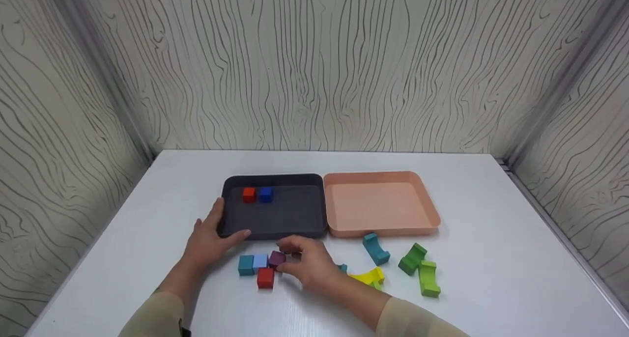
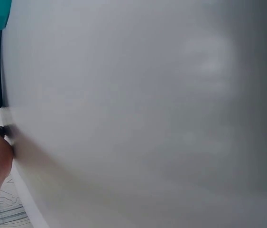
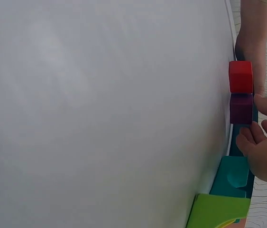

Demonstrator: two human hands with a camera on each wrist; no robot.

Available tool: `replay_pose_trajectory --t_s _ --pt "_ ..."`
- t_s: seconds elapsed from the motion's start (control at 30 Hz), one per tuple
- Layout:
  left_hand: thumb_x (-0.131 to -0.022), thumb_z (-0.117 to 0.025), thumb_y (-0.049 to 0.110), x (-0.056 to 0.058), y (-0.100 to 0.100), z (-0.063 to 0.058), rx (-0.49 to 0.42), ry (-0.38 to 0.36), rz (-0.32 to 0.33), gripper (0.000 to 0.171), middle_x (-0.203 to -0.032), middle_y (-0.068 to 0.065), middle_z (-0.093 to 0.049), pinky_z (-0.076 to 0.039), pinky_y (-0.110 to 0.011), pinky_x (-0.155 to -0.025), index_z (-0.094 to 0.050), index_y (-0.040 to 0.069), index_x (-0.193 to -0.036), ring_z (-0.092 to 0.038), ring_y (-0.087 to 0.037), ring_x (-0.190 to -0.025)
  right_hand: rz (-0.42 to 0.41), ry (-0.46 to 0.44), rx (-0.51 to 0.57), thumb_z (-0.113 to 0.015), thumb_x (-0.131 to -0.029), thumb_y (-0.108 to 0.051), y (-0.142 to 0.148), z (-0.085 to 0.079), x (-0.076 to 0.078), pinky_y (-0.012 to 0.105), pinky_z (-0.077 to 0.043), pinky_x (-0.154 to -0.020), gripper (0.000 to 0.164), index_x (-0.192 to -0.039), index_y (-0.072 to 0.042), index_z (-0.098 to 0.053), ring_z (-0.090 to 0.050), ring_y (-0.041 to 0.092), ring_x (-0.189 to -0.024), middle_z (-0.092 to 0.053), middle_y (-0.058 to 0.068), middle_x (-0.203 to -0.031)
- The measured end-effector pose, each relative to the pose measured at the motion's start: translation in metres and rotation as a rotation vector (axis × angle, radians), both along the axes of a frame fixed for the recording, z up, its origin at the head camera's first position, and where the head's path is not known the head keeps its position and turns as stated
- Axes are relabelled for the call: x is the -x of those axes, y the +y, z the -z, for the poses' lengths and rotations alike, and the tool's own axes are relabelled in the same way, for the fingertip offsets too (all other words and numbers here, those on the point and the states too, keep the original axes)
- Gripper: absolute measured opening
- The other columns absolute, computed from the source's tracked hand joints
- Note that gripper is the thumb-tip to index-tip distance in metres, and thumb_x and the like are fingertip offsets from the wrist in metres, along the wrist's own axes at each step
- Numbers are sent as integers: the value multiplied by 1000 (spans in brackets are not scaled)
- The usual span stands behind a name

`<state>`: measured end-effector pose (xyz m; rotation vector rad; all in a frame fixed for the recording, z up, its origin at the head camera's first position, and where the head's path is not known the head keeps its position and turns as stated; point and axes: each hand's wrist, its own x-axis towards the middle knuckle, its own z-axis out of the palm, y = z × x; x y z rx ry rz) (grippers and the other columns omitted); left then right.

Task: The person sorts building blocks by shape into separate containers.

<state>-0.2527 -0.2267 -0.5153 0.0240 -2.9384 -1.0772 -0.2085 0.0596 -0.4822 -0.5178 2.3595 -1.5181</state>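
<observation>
Purple cube [image 1: 277,259] is on the bench [image 1: 491,238] in front of the dark tray [image 1: 290,224], and our right hand [image 1: 313,261] has its grip pinched on it. Kinda crowded: light-blue cube [image 1: 260,261], teal cube [image 1: 246,265] and red cube [image 1: 266,278] bunch up close. Our left hand [image 1: 204,241] rests on the tray's side, thumb and fingers apart. Orange-red cube [image 1: 249,194] and blue cube [image 1: 266,194] sit inside. Curved blocks [image 1: 430,280] lie off right, some partly hidden by our forearm [image 1: 358,295].
</observation>
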Motion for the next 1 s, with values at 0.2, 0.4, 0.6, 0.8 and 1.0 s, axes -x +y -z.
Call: replay_pose_trajectory --t_s 0.2,0.4,0.6,0.8,1.0 --pt "-85 -70 80 0 -1 0 7 4 11 127 -178 -12 -8 -1 -69 -125 -4 15 -172 -4 -50 -160 4 10 -7 -80 -94 -5 -2 -1 -1 43 -53 -108 39 -131 -12 -71 -65 17 -113 -72 -5 -120" --pt "-86 -70 77 1 -2 1 8 21 15 125 -178 -12 -8 -1 -66 -126 -6 13 -172 -7 -44 -162 14 33 12 -79 -92 0 -6 1 -1 42 -55 -104 41 -132 -7 -71 -66 20 -111 -73 -1 -118" --pt "-87 -71 77 1 -1 1 11 31 23 125 -177 -13 -9 0 -63 -127 -7 12 -172 -10 -40 -162 6 23 14 -79 -92 1 -5 1 0 41 -56 -103 42 -132 -9 -71 -65 17 -108 -72 -4 -116" --pt "-86 -70 78 1 -1 -1 6 22 14 125 -178 -12 -9 -2 -67 -126 -6 13 -172 -6 -47 -161 -9 34 39 -78 -94 0 -4 3 1 40 -55 -104 40 -132 -9 -71 -66 17 -110 -73 -4 -118" --pt "-86 -71 78 0 -1 1 0 14 3 125 -178 -11 -8 -3 -69 -125 -6 15 -172 -3 -52 -159 -22 14 67 -77 -95 -2 -2 4 1 38 -55 -105 39 -133 -9 -70 -66 16 -112 -72 -5 -119"
